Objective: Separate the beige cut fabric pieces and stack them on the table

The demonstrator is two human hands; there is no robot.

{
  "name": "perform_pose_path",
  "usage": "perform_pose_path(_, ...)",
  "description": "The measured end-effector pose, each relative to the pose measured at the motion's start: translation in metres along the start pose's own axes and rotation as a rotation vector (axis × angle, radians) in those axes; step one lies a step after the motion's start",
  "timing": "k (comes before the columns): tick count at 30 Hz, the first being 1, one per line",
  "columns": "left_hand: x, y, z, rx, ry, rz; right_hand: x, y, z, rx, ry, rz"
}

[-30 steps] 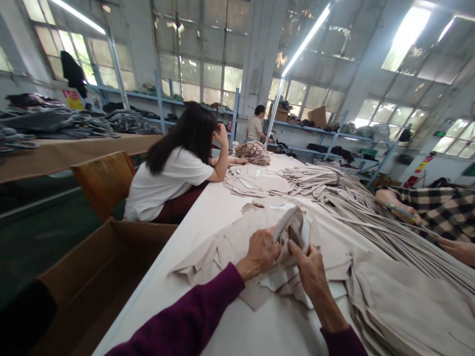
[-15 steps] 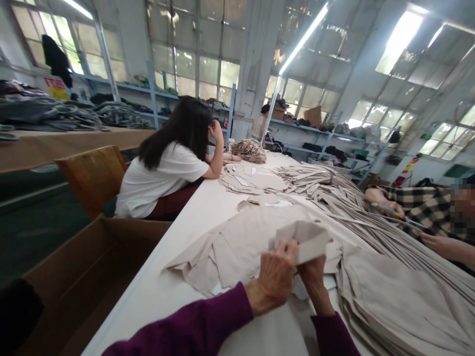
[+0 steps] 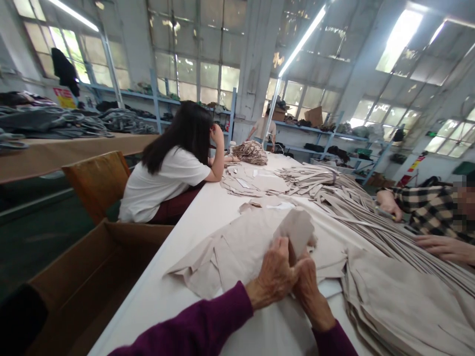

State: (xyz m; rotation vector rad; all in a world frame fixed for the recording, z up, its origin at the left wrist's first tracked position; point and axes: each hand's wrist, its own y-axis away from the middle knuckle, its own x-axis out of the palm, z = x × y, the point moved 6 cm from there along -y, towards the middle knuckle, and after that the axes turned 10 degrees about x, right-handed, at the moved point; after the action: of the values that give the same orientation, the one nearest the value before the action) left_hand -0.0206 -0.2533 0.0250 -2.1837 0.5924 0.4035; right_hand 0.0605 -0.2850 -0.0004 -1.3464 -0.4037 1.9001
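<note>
Both my hands meet over the white table, gripping a small stack of beige fabric pieces that stands tilted up from them. My left hand is closed on its left lower side, fingers at the near face. Closed on the lower right is my right hand, its thumb side touching the left hand; some of its fingers are hidden. Beneath and beyond the hands lie larger flat beige fabric pieces. A thick pile of beige cut panels sits to the right of my right hand.
The white table runs away from me, with long beige strips along its right. A seated person leans on its left edge. At right are a co-worker's hands. An open cardboard box stands at lower left.
The fabric stack has turned from lying sideways to pointing up, and my hands have come together below it. At right the co-worker's near hand now lies flatter on the strips.
</note>
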Motion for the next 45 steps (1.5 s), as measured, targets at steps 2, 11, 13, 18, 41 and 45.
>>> perform_pose_path(2,-0.005,-0.002,0.006,-0.046,0.024,-0.04,0.003,0.001,0.01,-0.112,-0.066,0.006)
perform_pose_path(11,-0.044,-0.018,0.097,-0.431,0.273,-0.233,-0.016,-0.009,-0.009,0.332,-0.617,0.057)
perform_pose_path(13,-0.042,-0.018,0.096,-0.411,0.351,-0.213,-0.018,-0.011,-0.025,0.444,-0.621,-0.018)
perform_pose_path(18,-0.034,-0.017,0.08,-0.386,0.497,-0.129,-0.028,-0.017,-0.029,0.342,-0.32,-0.082)
perform_pose_path(41,-0.018,0.003,0.112,-0.598,1.176,0.237,-0.067,-0.017,-0.082,0.673,-0.8,0.072)
perform_pose_path(45,-0.014,0.001,0.102,-0.568,1.212,0.221,-0.071,-0.015,-0.065,0.572,-0.796,0.159)
